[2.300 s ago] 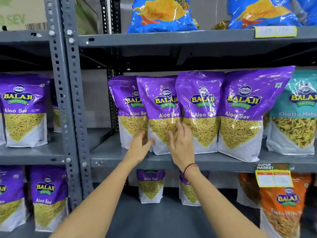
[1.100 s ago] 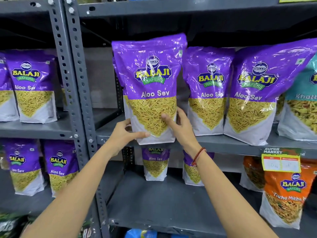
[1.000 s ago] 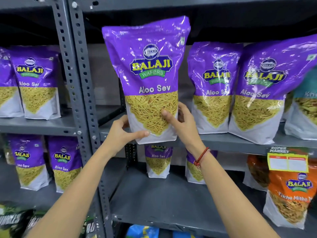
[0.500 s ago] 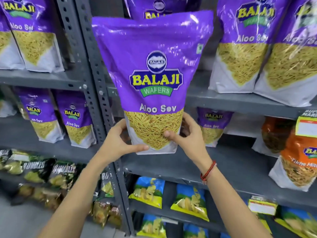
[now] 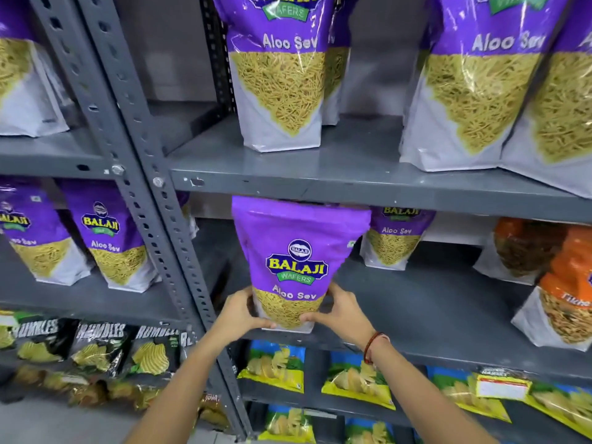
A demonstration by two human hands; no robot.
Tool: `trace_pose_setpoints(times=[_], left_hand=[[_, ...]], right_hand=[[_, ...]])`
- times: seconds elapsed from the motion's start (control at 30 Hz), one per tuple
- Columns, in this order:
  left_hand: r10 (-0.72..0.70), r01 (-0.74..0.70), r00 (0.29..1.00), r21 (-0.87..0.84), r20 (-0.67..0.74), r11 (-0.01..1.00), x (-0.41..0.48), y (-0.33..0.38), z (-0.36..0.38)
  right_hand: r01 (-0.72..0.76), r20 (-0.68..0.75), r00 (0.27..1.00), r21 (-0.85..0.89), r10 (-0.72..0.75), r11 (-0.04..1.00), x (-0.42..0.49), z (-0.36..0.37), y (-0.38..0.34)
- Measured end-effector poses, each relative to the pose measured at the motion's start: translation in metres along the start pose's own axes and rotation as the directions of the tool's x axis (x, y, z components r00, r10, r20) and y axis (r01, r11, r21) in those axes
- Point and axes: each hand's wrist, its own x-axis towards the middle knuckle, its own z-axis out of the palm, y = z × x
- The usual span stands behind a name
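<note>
Just right of the grey upright post (image 5: 150, 193), the left hand (image 5: 238, 315) curls round the seven o'clock corner of the purple Aloo Sev packet (image 5: 296, 251), thumb across the front and fingers tucked behind. The packet stands about upright between the two hands, its long axis running from six to twelve o'clock. Its base is at the front lip of the lower shelf (image 5: 432, 309) and its top sits just under the edge of the upper shelf (image 5: 352, 187). Whether the base already rests on the board I cannot tell. The right hand (image 5: 341, 310) grips the five o'clock corner the same way, so both hands are equally near and the whole bag rises away from them toward twelve. I reckon the coming move is a push straight back into the bay, and headroom at the top is what matters. A smaller Aloo Sev packet (image 5: 395, 238) waits at two o'clock, an orange packet (image 5: 563, 302) farther off at three.
</note>
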Motion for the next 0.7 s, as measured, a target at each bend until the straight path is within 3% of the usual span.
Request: trace_pose_setpoints(times=[0.03,0.1,0.3,0.5,0.6,0.7], left_hand=[[-0.005,0.006,0.998,-0.007,0.069,1.0,0.046,-0.021,-0.006],[-0.032,0.031,0.997,0.013,0.076,0.999,0.058,-0.024,-0.004],[-0.091,0.091,0.996,-0.007,0.025,0.996,0.09,-0.03,-0.013],[-0.154,0.154,0.987,-0.019,0.036,0.988,0.097,-0.03,-0.012],[-0.235,0.235,0.971,-0.013,-0.033,0.972,0.088,-0.026,-0.005],[-0.262,0.272,0.955,0.062,-0.141,0.96,0.066,-0.018,0.002]], right_hand=[[-0.045,-0.011,0.999,-0.001,0.045,0.999,0.037,0.01,0.014],[-0.058,-0.001,0.998,-0.06,0.058,0.997,0.045,0.007,0.01],[-0.026,0.009,1.0,-0.135,0.028,0.99,0.086,0.011,0.004],[-0.104,0.048,0.993,-0.103,0.11,0.989,0.101,0.018,0.009],[-0.093,0.035,0.995,-0.105,0.097,0.99,0.091,0.015,0.004],[-0.042,-0.105,0.994,-0.076,0.034,0.996,0.07,0.007,-0.008]])
